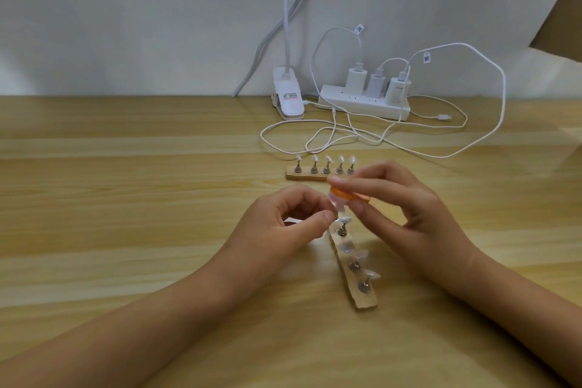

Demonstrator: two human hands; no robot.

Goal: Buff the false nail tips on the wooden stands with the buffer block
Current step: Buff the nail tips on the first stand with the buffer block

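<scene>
Over the near wooden stand [362, 299], I saw the left hand [283, 224] pinching a false nail tip [334, 200] at its far end, and the right hand [419, 214] clamped on the orange buffer block [343, 193] just above that tip. The second stand [302, 176] lay beyond.

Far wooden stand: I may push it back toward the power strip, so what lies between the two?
The head view shows loops of white cable lying on the table between the far wooden stand and the power strip.
</scene>
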